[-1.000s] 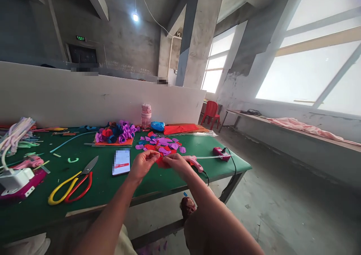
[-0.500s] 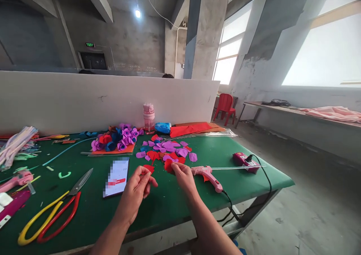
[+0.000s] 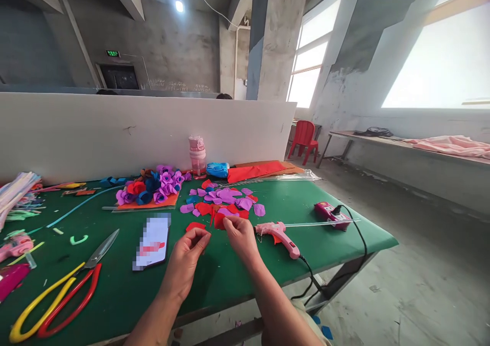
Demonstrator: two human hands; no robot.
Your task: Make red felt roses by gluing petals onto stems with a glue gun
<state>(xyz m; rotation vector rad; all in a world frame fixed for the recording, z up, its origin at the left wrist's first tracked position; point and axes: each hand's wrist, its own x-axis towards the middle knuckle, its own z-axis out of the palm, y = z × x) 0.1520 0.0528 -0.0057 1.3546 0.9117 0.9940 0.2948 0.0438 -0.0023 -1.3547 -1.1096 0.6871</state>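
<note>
My right hand (image 3: 242, 236) pinches a red petal (image 3: 219, 221) of paper or cloth between thumb and fingers, over the loose pile. Close beside it, my left hand (image 3: 187, 259) has thumb and forefinger pressed together; whatever they hold is too small to make out. Just behind the left fingers is another red petal (image 3: 195, 226); I cannot tell whether they touch it. Purple, red and blue loose petals (image 3: 226, 197) spread out past both hands. A pink glue gun (image 3: 278, 232) lies right of my right hand, its cord running off the table edge.
A phone (image 3: 152, 244) and large scissors (image 3: 82, 279) lie left on the green table (image 3: 126, 305). Farther back are made-up flowers (image 3: 166, 185), a pink bottle (image 3: 197, 157), a blue packet (image 3: 218, 170) and red sheets (image 3: 256, 172). A power strip (image 3: 331, 216) sits right.
The view has shifted slightly, so the table's things appear a little left. My left fingers have closed in, and the red petal by them now shows behind the hand. My right hand keeps its petal.
</note>
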